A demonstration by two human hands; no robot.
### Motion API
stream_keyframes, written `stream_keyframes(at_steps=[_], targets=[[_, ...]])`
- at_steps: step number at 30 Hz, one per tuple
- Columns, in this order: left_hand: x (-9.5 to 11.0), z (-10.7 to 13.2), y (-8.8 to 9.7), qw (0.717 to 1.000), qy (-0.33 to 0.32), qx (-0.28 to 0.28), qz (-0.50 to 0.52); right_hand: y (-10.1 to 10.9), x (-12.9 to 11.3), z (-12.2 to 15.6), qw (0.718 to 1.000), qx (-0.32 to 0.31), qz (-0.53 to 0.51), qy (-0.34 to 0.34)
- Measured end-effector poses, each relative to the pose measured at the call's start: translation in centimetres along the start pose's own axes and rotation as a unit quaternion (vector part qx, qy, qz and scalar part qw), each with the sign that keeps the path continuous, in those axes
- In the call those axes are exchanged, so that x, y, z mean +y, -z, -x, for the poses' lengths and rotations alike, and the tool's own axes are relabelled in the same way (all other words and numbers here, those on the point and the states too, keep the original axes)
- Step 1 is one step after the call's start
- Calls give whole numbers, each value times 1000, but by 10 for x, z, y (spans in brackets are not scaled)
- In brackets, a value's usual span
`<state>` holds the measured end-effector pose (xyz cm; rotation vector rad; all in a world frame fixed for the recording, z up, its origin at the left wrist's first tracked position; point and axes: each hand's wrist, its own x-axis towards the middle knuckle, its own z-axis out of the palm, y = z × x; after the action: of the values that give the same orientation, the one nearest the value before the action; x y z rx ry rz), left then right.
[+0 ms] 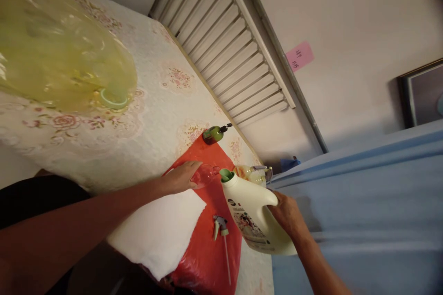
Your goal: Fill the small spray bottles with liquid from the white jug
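Note:
In my left hand (182,177) is a clear bottle (205,175) without a cap, its neck pointing toward the jug. My right hand (290,214) grips the handle of a large cream jug (254,214) with a printed label. The jug's green spout (226,174) is tilted close to the mouth of the bottle; whether they touch, and whether liquid flows, I cannot tell. On the red plastic sheet (211,249) under them lies a grey trigger spray head (220,226) with its thin tube. A folded white cloth (166,230) is by my left forearm.
A small green bottle with a black top (213,134) stands at the sheet's far edge. Behind the jug is a clear spray bottle (256,175). A big yellowish plastic bag (62,46) rests on the floral tablecloth (155,115). Blue fabric (363,212) lies to the right.

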<state>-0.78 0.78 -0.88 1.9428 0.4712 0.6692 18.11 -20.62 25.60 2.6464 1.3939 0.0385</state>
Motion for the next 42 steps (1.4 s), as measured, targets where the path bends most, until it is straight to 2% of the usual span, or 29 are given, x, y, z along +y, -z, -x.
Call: stream_keyframes(at_steps=[6,14,30,42], targets=[[-4,0,-1,1000,9,-6,-2,6,-7,0,1000,-8,12,-4],[4,1,4,1000,17,-20,-12,14,-14,1,999,-18,30,-10],[11,2,9,999,31,-19,3,16,-12,-2,999,-30,21,-5],[13,3,11,999,32,-33,-21,19,-14,-6,997,-49,59,-30]])
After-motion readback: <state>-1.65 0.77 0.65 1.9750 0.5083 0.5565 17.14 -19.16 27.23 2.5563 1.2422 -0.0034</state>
